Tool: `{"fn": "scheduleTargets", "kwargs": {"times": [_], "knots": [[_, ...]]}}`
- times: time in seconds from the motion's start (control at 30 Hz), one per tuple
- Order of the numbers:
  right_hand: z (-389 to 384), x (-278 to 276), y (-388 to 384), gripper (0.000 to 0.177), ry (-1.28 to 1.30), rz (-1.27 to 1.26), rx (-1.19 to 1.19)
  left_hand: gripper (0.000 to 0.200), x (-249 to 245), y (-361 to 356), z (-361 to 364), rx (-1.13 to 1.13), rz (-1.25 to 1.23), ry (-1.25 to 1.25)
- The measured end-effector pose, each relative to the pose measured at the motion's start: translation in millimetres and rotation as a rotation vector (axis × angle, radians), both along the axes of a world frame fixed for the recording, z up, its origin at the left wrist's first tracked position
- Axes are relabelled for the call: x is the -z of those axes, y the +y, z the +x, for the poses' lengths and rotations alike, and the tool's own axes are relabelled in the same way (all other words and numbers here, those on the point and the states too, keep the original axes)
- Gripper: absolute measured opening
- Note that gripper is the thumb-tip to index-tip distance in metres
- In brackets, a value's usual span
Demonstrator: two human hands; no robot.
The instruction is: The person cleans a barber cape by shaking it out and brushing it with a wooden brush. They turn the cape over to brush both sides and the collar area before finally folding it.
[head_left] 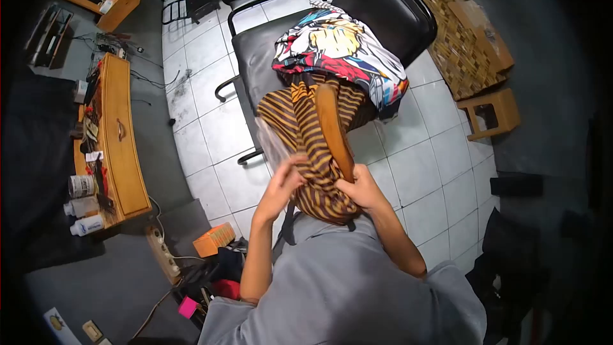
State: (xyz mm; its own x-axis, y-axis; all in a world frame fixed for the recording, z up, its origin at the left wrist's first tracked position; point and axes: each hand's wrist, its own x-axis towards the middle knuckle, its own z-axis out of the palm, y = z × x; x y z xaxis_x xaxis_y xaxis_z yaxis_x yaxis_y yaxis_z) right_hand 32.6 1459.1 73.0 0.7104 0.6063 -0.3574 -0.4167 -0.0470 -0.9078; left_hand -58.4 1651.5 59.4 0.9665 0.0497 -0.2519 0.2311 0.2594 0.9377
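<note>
Pale floor tiles [211, 134] run under the whole room, dim and dark toward its edges. Nearest the camera is the person's grey shirt [345, 281], with both bare forearms rising from it. The left hand [281, 184] has its fingers curled and pinched onto the left edge of a striped cloth [306, 147], brown with orange lines, just where a sheet of clear plastic [273, 144] lies against it. The right hand [365, 190] is closed around the cloth's lower right side, its thumb pressed at the foot of a plain brown band running up the fabric. The cloth is bunched between the two hands, and its upper part rests on the front of a black chair [255, 51]. A bright printed cloth [338, 48] lies farther back on the seat, touching the top of the striped one. Low on the left, near the person's elbow, sit an orange box [214, 239] and a power strip [163, 252]. Beyond them stands a wooden cabinet [121, 140] with a few bottles [83, 207] beside it. Off to the right are a small wooden stool [491, 112] and a woven mat [456, 45].
</note>
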Motion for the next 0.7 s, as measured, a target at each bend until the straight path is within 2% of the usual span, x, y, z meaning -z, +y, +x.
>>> {"fn": "scheduleTargets", "kwargs": {"times": [0.03, 0.1, 0.17, 0.2, 0.23, 0.3, 0.33, 0.43, 0.47, 0.57, 0.7], "knots": [[-17.6, -10.7, -9.0, 0.022, -0.046, -0.003, -0.036, 0.059, -6.7, -11.0, -14.8, -0.262, -0.074, 0.251], [-53.2, -9.9, -33.1, 0.022, -0.123, -0.056, -0.149, 0.065, 1.4, -23.5, -35.1, -0.465, -0.219, 0.381], [-82.2, 4.2, -63.7, 0.024, -0.18, -0.151, -0.298, 0.069, -3.2, -32.8, -46.6, -0.29, -0.634, 0.255], [-94.7, -22.8, -66.5, 0.018, -0.178, -0.033, -0.273, 0.064, -8.2, -46.3, -42.5, -0.357, -0.798, 0.151], [-101.0, -51.2, -75.4, 0.014, -0.116, -0.095, -0.351, 0.061, -0.4, -49.9, -41.8, -0.369, -0.809, 0.14], [-118.9, -44.9, -111.2, 0.012, -0.215, -0.175, -0.512, 0.055, 23.9, -57.4, -40.4, -0.398, -0.83, 0.122], [-129.1, -52.9, -124.5, 0.015, -0.18, -0.153, -0.504, 0.038, 20.9, -60.2, -40.0, -0.374, -0.984, 0.123], [-157.1, -47.1, -175.5, 0.013, -0.213, -0.174, -0.444, 0.025, 34.2, -81.4, -44.3, -0.341, -0.83, 0.229], [-169.3, -55.7, -184.8, 0.014, -0.161, -0.169, -0.276, 0.018, 31.9, -92.3, -48.9, -0.416, -0.776, 0.232], [-194.5, -59.9, -212.4, 0.019, -0.061, -0.352, 0.156, 0.03, 0.1, -131.5, -63.3, -0.478, -0.65, 0.104], [-197.7, -44.0, -247.7, 0.021, -0.157, -0.314, 0.6, 0.033, -13.0, -188.9, -87.4, -0.34, -0.348, 0.002]]}}
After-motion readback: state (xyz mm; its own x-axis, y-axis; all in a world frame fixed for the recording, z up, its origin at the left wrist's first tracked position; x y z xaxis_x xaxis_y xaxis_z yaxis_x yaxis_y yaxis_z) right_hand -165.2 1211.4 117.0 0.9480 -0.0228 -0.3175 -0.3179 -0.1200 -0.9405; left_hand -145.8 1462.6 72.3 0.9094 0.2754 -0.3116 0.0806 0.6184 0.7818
